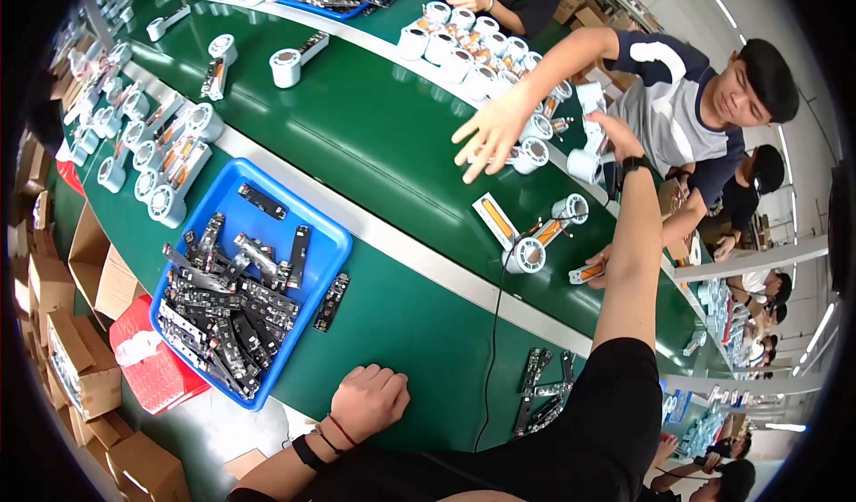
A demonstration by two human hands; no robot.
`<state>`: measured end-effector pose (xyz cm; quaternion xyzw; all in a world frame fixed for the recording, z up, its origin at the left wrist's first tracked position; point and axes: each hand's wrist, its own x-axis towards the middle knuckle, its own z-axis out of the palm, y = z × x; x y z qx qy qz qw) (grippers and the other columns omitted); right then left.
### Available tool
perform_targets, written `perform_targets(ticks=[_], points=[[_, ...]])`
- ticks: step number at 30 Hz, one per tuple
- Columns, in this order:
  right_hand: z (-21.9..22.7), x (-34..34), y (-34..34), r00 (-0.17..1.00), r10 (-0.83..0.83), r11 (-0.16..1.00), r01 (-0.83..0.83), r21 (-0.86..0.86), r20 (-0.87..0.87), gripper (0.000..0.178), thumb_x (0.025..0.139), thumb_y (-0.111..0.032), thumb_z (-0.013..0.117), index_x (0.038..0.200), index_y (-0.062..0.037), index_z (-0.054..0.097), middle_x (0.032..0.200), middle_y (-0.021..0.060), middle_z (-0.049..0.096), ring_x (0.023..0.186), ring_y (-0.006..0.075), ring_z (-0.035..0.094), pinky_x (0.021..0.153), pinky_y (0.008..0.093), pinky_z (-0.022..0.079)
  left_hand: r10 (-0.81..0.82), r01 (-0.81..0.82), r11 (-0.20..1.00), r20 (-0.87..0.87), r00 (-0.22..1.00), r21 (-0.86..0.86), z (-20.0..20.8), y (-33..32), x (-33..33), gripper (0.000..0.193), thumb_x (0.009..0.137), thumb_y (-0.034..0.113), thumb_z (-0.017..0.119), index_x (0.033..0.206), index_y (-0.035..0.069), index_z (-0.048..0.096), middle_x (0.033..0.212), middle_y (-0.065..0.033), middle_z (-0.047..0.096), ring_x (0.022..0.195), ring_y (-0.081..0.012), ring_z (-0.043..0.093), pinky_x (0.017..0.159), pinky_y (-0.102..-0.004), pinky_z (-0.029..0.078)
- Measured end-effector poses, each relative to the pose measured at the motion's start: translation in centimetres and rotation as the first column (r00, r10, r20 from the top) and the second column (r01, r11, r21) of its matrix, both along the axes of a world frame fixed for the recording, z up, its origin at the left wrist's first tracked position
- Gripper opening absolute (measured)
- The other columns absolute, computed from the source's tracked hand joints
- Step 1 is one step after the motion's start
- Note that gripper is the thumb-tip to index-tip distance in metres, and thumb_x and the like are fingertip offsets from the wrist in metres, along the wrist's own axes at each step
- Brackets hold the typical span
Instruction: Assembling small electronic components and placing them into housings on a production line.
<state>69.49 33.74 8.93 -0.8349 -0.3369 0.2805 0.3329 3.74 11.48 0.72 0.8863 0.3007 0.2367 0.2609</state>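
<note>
Gripped in the right hand (617, 135) at the far side of the green belt (374, 136), the white unit (591, 137) could slip or knock neighbouring units (459, 63) if held loosely; it looks pale, with rounded ends. The left hand (370, 399), fist curled, rests on the table (419, 333), near the blue tray (290, 212).

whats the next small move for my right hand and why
Probably draw the right hand back toward the left hand with the white unit it seems to grip: the right arm is stretched across the green belt, while the left hand is curled over the green table with nothing showing in it.
</note>
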Motion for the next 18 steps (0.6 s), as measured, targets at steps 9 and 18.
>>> perform_targets(ticks=[9,18], points=[[5.6,-6.2,-10.3,0.953,-0.002,0.98,0.062,0.189,-0.302,0.048,0.086,-0.047,0.075,0.121,-0.0143,0.071,0.102,-0.0018,0.072,0.087,0.015,0.068,0.074,0.0307,0.052,-0.056,0.052,0.997,0.091,0.994,0.05,-1.0,-0.7,-0.7,0.009,0.085,0.013,0.069,0.08,0.009,0.063,0.074,-0.0039,0.061,0.069,-0.0234,0.062,0.066,-0.0373,0.052],[9.3,-22.9,-18.5,0.89,0.077,0.965,0.046,0.257,-0.449,0.059,0.086,-0.037,0.074,0.133,-0.0044,0.059,0.107,0.0083,0.071,0.095,0.022,0.07,0.082,0.0397,0.059,0.128,-0.083,0.986,0.341,0.931,-0.145,-0.4,-2.1,-2.3,0.014,0.09,0.015,0.069,0.1,0.005,0.067,0.087,-0.0062,0.065,0.081,-0.0229,0.067,0.074,-0.0363,0.056]])
